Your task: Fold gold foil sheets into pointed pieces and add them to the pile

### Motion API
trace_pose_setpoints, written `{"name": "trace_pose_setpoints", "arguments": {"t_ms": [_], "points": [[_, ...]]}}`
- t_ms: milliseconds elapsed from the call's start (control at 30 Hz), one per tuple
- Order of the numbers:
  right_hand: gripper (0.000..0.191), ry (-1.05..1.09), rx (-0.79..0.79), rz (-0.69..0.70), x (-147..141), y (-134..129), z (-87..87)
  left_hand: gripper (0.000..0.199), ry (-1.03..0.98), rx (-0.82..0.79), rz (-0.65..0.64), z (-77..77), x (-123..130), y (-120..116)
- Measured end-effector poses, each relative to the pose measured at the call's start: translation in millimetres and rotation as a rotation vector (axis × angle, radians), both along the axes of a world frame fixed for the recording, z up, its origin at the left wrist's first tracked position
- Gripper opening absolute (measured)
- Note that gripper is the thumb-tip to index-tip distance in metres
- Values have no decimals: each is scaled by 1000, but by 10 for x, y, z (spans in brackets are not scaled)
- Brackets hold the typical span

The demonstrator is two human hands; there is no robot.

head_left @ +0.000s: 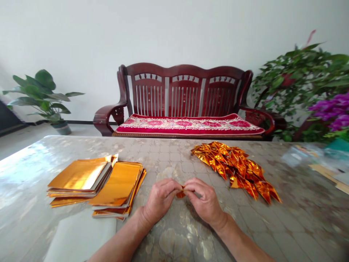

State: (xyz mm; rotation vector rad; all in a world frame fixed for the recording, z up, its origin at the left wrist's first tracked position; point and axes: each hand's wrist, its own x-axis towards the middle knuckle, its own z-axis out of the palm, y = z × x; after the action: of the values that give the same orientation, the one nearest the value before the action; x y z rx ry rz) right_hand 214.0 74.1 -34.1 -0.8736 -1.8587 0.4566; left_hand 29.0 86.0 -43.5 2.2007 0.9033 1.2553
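Because the orange paper (180,194) looks small, my left grip (161,197) and right grip (205,199) pinch its two sides mid-way along the desk (174,238), sheets (118,180) left and folded pieces (231,163) right, probably kept separate.

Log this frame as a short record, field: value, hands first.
left_hand: left hand pinches one side of a small orange foil piece
right_hand: right hand pinches the other side
left_of_hands: two stacks of gold foil sheets, left stack and right stack; pale sheet nearer the camera
right_of_hands: pile of folded foil pieces; clear plastic farther right
surface: patterned table
background: wooden bench with red floral cushion
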Motion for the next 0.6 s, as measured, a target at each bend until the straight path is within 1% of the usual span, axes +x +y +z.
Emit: {"name": "trace_pose_setpoints", "arguments": {"t_ms": [100,167,267,333,467,533,600], "points": [[15,15,17,-51,1,24,-25,15,-40,-43,38,-25,15,16],[15,22,32,-84,4,45,-53,12,-80,-84,106,-45,23,29],[18,21,40,-99,9,65,-97,7,-146,-156,201,-67,36,46],[19,24,37,-97,12,67,-121,6,-192,-211,234,-77,45,55],[21,31,24,-82,17,56,-141,4,-232,-264,219,-85,47,70],[23,32,18,-64,19,54,-139,5,-206,-246,202,-80,33,75],[24,33,15,-49,17,56,-131,6,-149,-213,213,-70,13,77]]}}
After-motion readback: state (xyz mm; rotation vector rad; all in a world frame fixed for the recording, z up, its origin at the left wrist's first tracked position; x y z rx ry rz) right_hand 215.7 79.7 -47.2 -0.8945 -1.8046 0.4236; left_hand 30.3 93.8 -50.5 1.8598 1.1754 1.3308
